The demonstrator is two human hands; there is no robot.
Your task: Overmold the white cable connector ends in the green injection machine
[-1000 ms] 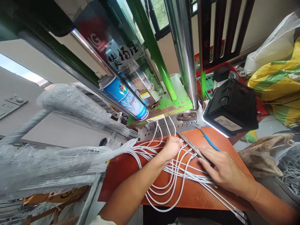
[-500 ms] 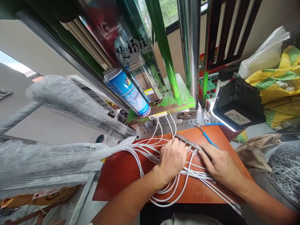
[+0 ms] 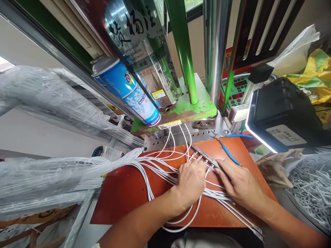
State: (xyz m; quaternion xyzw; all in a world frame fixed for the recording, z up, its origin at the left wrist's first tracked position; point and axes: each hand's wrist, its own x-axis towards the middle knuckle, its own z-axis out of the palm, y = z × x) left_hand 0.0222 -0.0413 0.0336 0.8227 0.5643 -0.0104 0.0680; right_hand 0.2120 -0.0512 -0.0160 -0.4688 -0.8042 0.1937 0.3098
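Note:
My right hand (image 3: 239,182) pinches the near end of a long metal mould bar (image 3: 205,154) between thumb and fingers. Several white cables (image 3: 210,168) meet the bar's near side with their connector ends. Curled just left of the bar, my left hand (image 3: 191,182) is closed on white cables; its fingertips are partly hidden. More white cables (image 3: 155,168) run across the orange-red board from the left, and some loop below my left wrist. Blue-handled cutting pliers (image 3: 230,151) lie beyond my right hand.
A green press platen (image 3: 191,112) stands ahead, with a blue spray can (image 3: 129,93) on it. At right are a black lamp (image 3: 287,113) and a bin of white plastic scraps (image 3: 310,186). Plastic-wrapped cable bundles (image 3: 46,175) lie at left on a metal rack.
The view has moved closer to the press. My left hand has drawn slightly back from the bar, exposing more connector ends. My right hand keeps its hold on the bar.

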